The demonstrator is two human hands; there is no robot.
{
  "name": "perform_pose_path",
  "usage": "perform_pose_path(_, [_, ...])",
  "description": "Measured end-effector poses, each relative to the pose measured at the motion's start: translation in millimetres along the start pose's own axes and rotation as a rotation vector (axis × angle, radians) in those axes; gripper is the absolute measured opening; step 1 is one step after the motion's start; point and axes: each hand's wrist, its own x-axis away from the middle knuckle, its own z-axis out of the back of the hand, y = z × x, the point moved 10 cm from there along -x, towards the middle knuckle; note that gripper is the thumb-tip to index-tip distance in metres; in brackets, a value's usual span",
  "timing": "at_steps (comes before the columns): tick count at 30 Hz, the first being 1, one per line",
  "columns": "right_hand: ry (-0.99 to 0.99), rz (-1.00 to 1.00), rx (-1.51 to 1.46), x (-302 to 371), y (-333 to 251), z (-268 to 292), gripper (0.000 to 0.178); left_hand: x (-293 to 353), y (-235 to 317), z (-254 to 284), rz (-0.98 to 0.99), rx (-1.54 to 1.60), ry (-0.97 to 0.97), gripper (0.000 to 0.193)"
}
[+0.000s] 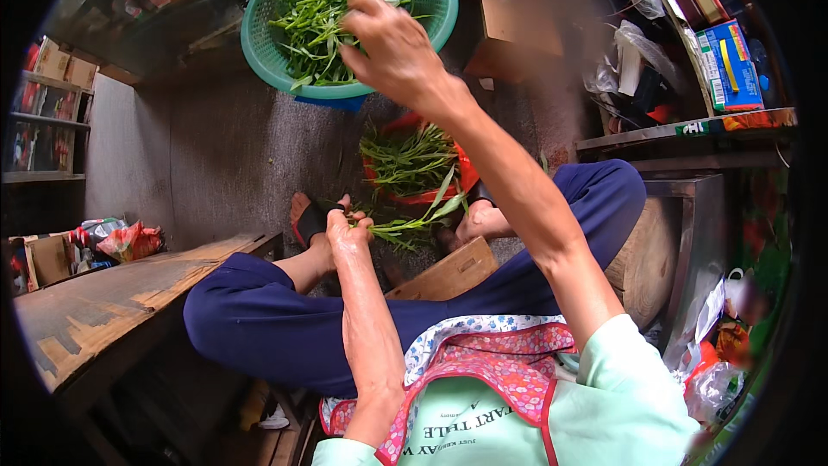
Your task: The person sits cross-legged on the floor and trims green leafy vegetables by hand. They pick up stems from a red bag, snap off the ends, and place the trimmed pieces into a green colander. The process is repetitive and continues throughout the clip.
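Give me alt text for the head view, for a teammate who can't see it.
The right hand, blurred, is over leafy greens in a green basket; whether it touches them is unclear. The left hand, lower down, holds leafy stems. More greens lie near the feet, with red plastic at their edges.
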Motion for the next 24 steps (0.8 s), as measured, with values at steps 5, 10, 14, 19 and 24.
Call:
perform_pose_path(5, [-0.414,-0.151,-0.55,160.1,-8.2,-45.2,0.015,4.5,-4.4,-10.5,0.153,0.11,-0.108,0.026])
perform_pose_path(10, [-0.75,-0.674,-0.852,263.0,6.2,-65.6,0.024,11.3,0.8,-19.7,0.086,0.149,-0.239,0.024])
perform_pose_path(14, [-0.495,-0.89,-1.054,246.2,28.7,-53.4,0.025,41.1,17.1,-36.5,-0.091,-0.015,-0.411,0.021])
perform_pose_path(19, [-0.465,-0.939,-0.999,238.4,45.3,-33.9,0.026,110.0,48.0,-54.4,-0.462,-0.428,-0.526,0.032])
perform_pose_path(24, [-0.335,-0.725,-0.793,231.5,49.1,-21.9,0.024,111.3,56.5,-47.9,-0.532,-0.526,-0.425,0.028])
